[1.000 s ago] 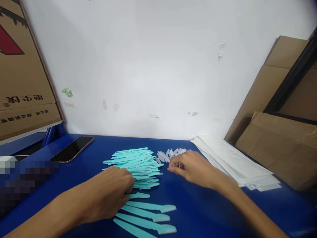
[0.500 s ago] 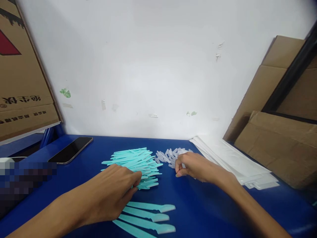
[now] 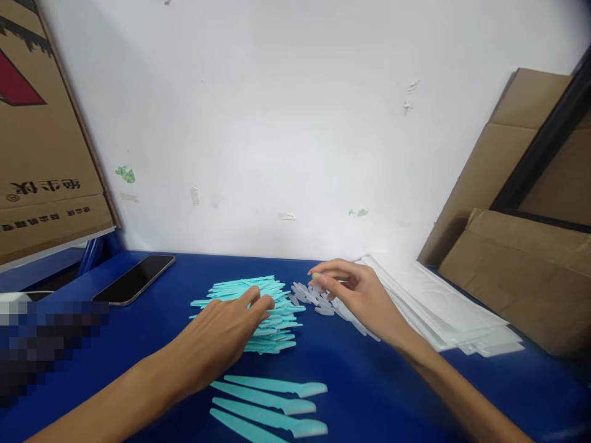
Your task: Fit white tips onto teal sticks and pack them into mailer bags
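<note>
- Head view: at the far left, a printed cardboard box (image 3: 55, 147) stands beside the blue surface (image 3: 152, 332).
- Right of it, a dark-screened phone (image 3: 136, 280) lies at the far left of the surface.
- Next, the left hand (image 3: 226, 329) is over the near left part of the turquoise pile (image 3: 244, 287), fingers bent and close together; whether it grips a piece I cannot tell.
- Near of that pile, four turquoise blades (image 3: 263, 384) lie spread side by side, slim ends left; the nearest runs out of view.
- Right of the pile, small translucent caps (image 3: 324, 311) lie loosely heaped.
- The right hand (image 3: 362, 295) is above the caps, thumb and forefinger narrowly apart; I cannot tell whether the pale bit at their tips is a cap.
- Farther right, white plastic sleeves (image 3: 443, 307) lie stacked.
- At the far right, folded cardboard (image 3: 512, 277) stands.
</note>
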